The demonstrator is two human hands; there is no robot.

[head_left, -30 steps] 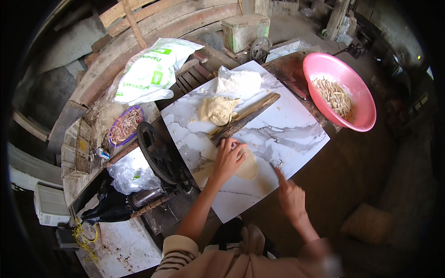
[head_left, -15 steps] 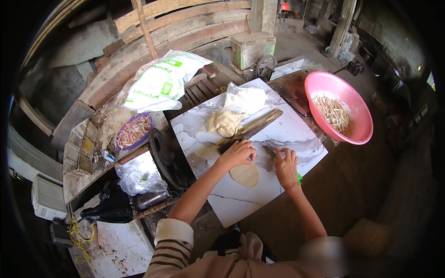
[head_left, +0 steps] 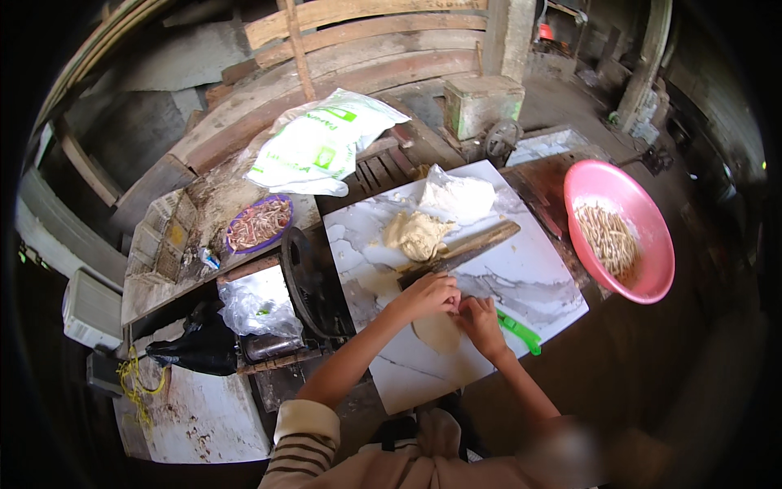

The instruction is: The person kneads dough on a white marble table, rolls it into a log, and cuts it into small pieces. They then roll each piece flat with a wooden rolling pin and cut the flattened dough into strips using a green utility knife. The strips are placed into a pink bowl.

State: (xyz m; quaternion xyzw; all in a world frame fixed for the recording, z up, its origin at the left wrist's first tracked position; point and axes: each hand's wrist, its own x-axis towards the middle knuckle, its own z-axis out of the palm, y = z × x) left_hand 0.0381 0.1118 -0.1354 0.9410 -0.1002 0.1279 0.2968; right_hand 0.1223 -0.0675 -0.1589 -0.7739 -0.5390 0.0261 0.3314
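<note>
My left hand (head_left: 437, 295) is closed, its fingertips bent down at the far edge of a thin flat piece of dough (head_left: 438, 334). My right hand (head_left: 482, 320) meets it there, fingers pinched together; what lies between the fingertips of both hands is hidden. A green-handled knife (head_left: 519, 331) rests on the marbled white board (head_left: 407, 368), just right of my right hand. Beyond my left hand lies a worn wooden strip (head_left: 464, 256), with a lump of pale dough (head_left: 417, 235) behind it. A clear plastic bag of white flour (head_left: 458, 196) sits farther back.
A pink basin (head_left: 664, 253) holding pale strips stands at the right. To the left are a purple-rimmed bowl (head_left: 259, 223) of reddish strips, a dark wheel (head_left: 305, 285) of a machine, a plastic bag (head_left: 259, 306), and a wire-like basket (head_left: 165, 236). A white sack (head_left: 322, 147) lies behind.
My right hand has let go of the green-handled knife and moved left to meet my left hand. The whole view has shifted a little.
</note>
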